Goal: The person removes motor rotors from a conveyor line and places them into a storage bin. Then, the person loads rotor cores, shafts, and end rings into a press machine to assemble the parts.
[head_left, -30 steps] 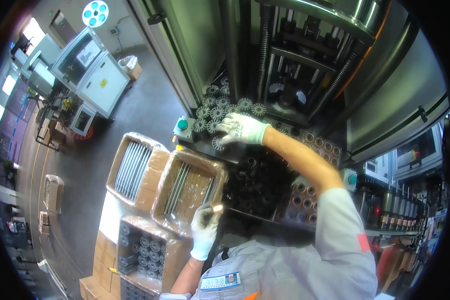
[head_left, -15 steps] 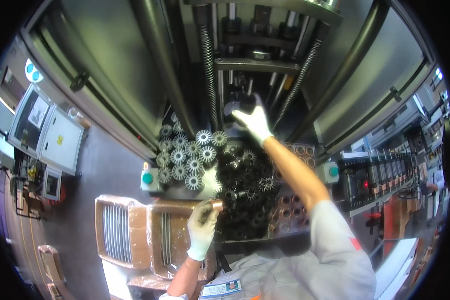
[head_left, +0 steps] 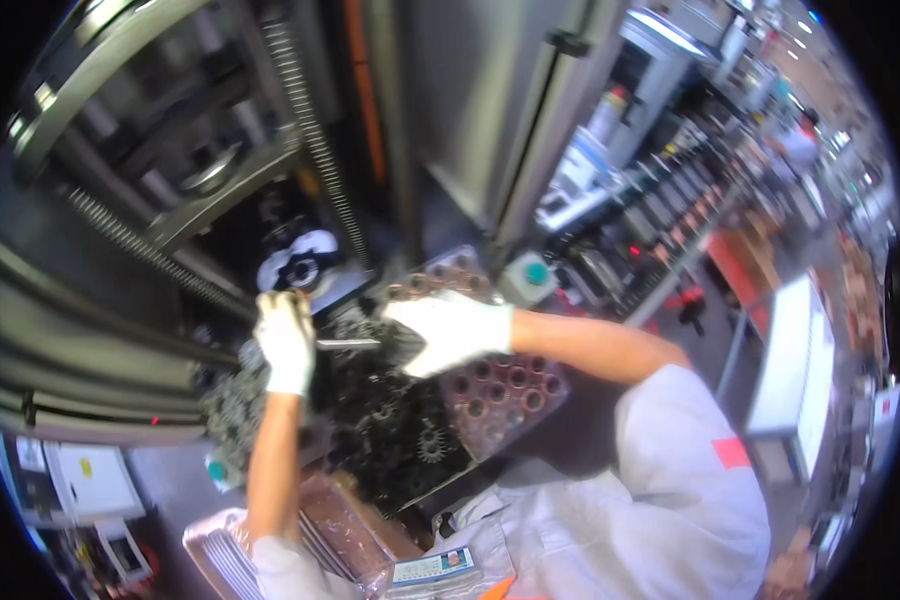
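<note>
My left hand [head_left: 287, 335], in a white glove, reaches to the front of the press fixture [head_left: 315, 243]. Its fingers are closed, and a copper-coloured bit of a ring [head_left: 295, 294] shows at the fingertips, blurred. A dark toothed ring [head_left: 298, 270] sits on the fixture's pale disc. My right hand [head_left: 455, 328], gloved too, is closed around a dark slotted rotor core [head_left: 400, 338]; its bright steel shaft [head_left: 348, 344] points left toward my left wrist. Below both hands lies a pile of dark toothed cores [head_left: 380, 425].
Copper rings stand in a clear tray [head_left: 510, 432] on the right. Greyish toothed cores [head_left: 232, 410] are heaped at left. A coil-spring column [head_left: 320, 150] rises beside the fixture. Green buttons [head_left: 536, 273] flank the bench. A wrapped box of rods [head_left: 340, 530] stands nearest me.
The view has swung to the right. My left hand has gone forward from the near edge to the fixture. My right hand has drawn back from the fixture and now holds a rotor core on a shaft.
</note>
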A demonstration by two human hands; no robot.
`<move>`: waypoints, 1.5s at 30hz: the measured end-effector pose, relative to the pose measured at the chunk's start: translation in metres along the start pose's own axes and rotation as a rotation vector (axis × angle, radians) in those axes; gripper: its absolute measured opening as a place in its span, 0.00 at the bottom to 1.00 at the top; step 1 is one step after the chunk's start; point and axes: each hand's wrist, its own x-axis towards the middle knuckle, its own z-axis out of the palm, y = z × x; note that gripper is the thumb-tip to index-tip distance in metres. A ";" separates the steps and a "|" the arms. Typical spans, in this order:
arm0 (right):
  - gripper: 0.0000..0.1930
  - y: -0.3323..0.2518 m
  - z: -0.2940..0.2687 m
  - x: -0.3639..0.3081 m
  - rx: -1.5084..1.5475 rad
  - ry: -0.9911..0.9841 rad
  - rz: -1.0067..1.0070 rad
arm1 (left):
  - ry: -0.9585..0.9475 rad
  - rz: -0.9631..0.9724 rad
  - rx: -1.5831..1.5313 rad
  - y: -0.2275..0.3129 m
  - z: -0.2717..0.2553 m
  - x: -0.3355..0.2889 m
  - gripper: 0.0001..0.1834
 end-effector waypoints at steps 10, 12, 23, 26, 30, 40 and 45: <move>0.34 0.212 -0.098 -0.218 -0.315 0.401 1.080 | -0.226 0.101 0.011 -0.022 0.049 0.058 0.11; 0.37 0.246 -0.098 -0.219 -0.288 0.293 1.141 | -0.290 0.173 -0.053 -0.024 0.048 0.064 0.09; 0.30 0.192 -0.050 -0.230 -0.424 0.767 0.393 | -0.409 -0.127 0.257 0.018 0.062 0.051 0.20; 0.22 0.120 -0.012 -0.214 -0.190 0.629 0.282 | -0.291 0.073 0.180 -0.013 0.060 0.016 0.24; 0.17 0.066 0.032 -0.173 -0.084 0.468 0.125 | -0.374 0.266 0.209 -0.032 0.043 0.027 0.24; 0.21 0.031 0.084 0.025 -0.219 0.315 -0.310 | 0.004 -0.472 0.079 -0.023 -0.143 -0.081 0.24; 0.17 0.014 0.082 0.094 -0.359 0.104 -0.502 | -0.234 -0.401 0.245 -0.114 -0.191 -0.200 0.19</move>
